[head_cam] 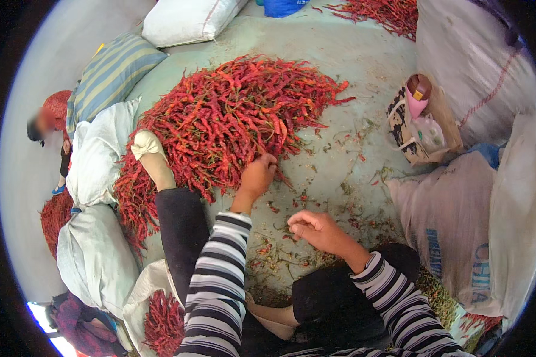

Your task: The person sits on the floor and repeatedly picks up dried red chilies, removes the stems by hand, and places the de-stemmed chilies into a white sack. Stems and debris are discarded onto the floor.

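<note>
A large heap of dried red chili peppers (232, 116) with greenish stems lies on the floor before me. At its near edge, my left hand (258, 176) has its fingers curled against the peppers. Whether a pepper is pinched in it cannot be made out. My right hand (319, 230) hovers nearer to me, over floor strewn with stems and seeds (281, 254). Its fingers are loosely bent, with a gap between thumb and forefinger and nothing visible in them. One of my feet in a cream shoe (147, 145) rests at the heap's left side.
White sacks (100, 259) and a striped sack (116, 76) line the left. An open sack of peppers (163, 321) stands lower left. To the right are a paper bag (444, 120) and large woven sacks (451, 223). Other people (56, 111) sit at far left and lower left (82, 323).
</note>
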`<move>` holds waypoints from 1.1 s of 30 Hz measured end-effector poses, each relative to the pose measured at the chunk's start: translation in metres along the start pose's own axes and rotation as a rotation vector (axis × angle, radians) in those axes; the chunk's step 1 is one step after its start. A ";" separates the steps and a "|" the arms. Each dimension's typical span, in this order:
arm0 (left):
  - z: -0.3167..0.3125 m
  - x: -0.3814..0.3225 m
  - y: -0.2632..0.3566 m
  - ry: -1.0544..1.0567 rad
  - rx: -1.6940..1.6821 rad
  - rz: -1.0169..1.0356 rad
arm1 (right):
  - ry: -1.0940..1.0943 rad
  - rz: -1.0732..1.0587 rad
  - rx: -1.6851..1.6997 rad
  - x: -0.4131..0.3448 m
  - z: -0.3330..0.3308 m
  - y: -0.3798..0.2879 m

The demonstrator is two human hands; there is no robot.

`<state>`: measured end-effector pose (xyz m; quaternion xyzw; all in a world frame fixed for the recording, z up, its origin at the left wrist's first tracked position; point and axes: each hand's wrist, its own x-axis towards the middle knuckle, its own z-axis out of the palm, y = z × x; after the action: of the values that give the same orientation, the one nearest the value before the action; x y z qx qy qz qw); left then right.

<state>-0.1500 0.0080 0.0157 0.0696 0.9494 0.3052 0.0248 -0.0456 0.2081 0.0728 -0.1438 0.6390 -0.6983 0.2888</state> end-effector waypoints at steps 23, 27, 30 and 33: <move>-0.031 -0.195 0.112 -0.212 -0.287 0.081 | -0.163 0.276 0.367 -0.015 0.031 0.040; -0.073 -0.195 0.124 0.080 -0.079 0.075 | -0.103 0.030 -0.152 -0.018 0.035 0.033; -0.075 -0.188 0.109 -0.180 0.263 0.192 | -0.221 0.095 -0.162 -0.025 0.038 0.004; -0.067 -0.197 0.102 -0.476 0.417 0.217 | -0.292 -0.235 -0.614 -0.033 0.040 0.014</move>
<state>0.0506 0.0226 0.1308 0.2435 0.9460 0.0803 0.1986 0.0066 0.1947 0.0702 -0.3946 0.7501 -0.4743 0.2380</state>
